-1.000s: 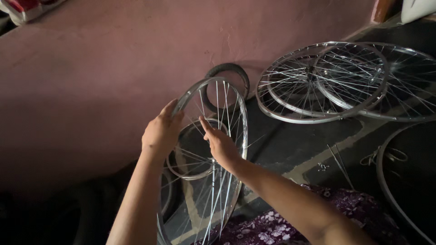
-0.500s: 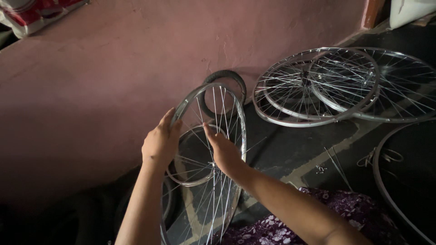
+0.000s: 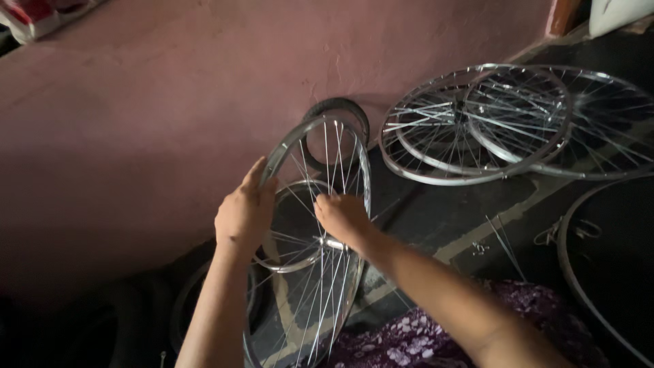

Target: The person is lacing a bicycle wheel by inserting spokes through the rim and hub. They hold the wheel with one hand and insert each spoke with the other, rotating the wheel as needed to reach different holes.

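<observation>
The left hand grips the rim of an upright spoked wheel, fingers curled over its edge. The right hand, just beside it, pinches the spokes, seemingly adjusting them; steadying the rim matters.

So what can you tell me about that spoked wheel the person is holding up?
The spoked wheel is a shiny metal bicycle rim with thin wire spokes running to a small hub, and no tyre. It stands upright, edge toward the pink wall. The left hand grips its rim; the right hand reaches in among the spokes. A smaller rim sits behind it.
</observation>
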